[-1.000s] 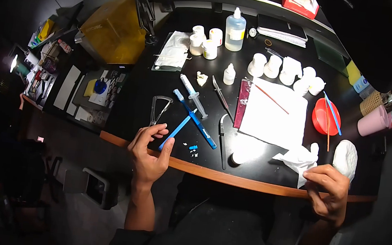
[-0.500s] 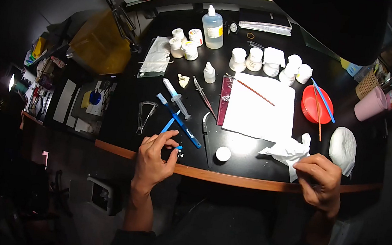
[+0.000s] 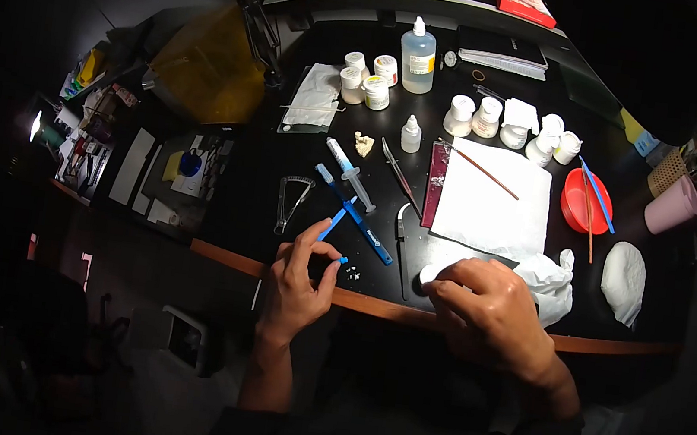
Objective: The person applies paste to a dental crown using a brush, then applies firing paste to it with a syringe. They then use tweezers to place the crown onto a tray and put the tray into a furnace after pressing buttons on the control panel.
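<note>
Two spots in the head view worry me, both near the front edge of the worktop (image 3: pixel 389 309). My left hand (image 3: pixel 298 288) has its thumb and index finger closing around a small blue piece (image 3: pixel 343 260), just beside some white crumbs (image 3: pixel 353 274). I can't tell whether it is pinched or only touched. A piece that small could flick away if the fingertips met off-centre, or the side of the hand could smear the crumbs.

The blue stick (image 3: pixel 327 229) runs behind those fingers and crosses the toothbrush (image 3: pixel 366 234), so a forward nudge could swing both into the syringe (image 3: pixel 353 181) nearby.

My right hand (image 3: pixel 489 311) is curled over a small white jar (image 3: pixel 431 273), hiding part of it; whether the fingers grasp anything I can't tell. A low knuckle could tip the jar or shove it against the curved tweezers (image 3: pixel 402 255) just to its left. The crumpled tissue (image 3: pixel 552 286) lies close behind that hand; a snag there could drag it along. The white sheet (image 3: pixel 490 202) lies just beyond, bearing a thin brush (image 3: pixel 487 169) that could roll if the sheet were bumped.
</note>
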Demonstrator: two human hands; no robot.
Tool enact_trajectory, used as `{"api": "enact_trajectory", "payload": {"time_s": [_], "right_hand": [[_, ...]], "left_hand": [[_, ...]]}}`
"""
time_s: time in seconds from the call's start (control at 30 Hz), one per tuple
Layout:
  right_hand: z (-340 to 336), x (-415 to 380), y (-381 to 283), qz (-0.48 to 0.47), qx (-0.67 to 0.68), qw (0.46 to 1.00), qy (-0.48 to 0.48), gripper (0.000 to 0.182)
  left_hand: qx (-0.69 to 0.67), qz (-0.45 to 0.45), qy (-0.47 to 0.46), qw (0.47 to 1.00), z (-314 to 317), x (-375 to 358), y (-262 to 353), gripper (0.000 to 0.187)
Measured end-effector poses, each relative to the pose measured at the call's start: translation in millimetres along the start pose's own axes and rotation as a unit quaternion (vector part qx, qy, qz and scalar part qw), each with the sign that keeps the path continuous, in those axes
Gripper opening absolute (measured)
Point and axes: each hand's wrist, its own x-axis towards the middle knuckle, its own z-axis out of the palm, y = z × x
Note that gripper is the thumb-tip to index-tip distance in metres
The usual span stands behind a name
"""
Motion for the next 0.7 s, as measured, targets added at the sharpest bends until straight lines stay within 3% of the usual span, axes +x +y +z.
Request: {"api": "enact_trajectory", "payload": {"time_s": [0.07,0.1,0.2,0.27,0.43,0.7], "right_hand": [[6.4,15.0,-0.1,0.014,-0.003,1.0,-0.004,0.007],[8.3,25.6,-1.0,0.024,-0.012,1.0,-0.016,0.007],[33.4,72.8,4.7,0.075,-0.084,0.99,-0.08,0.007],[59.5,141.5,13.5,0.13,-0.127,0.973,-0.145,0.009],[99.5,192.5,30.6,0.154,-0.189,0.966,-0.086,0.012],[110.6,205.6,24.1,0.22,-0.182,0.951,-0.121,0.019]], "left_hand": [[-0.057,-0.039,0.025,0.997,-5.9,-4.9,-5.0,0.062],[-0.064,-0.013,0.025,0.998,-8.7,-7.2,-13.0,0.063],[-0.205,-0.093,0.049,0.973,-12.7,-10.9,-17.9,0.063],[-0.197,-0.039,0.067,0.977,-18.2,-11.3,-28.2,0.063],[-0.244,-0.083,0.153,0.954,-22.1,-33.3,-23.1,0.063],[-0.266,-0.097,0.228,0.931,-33.0,-61.3,-37.7,0.056]]}}
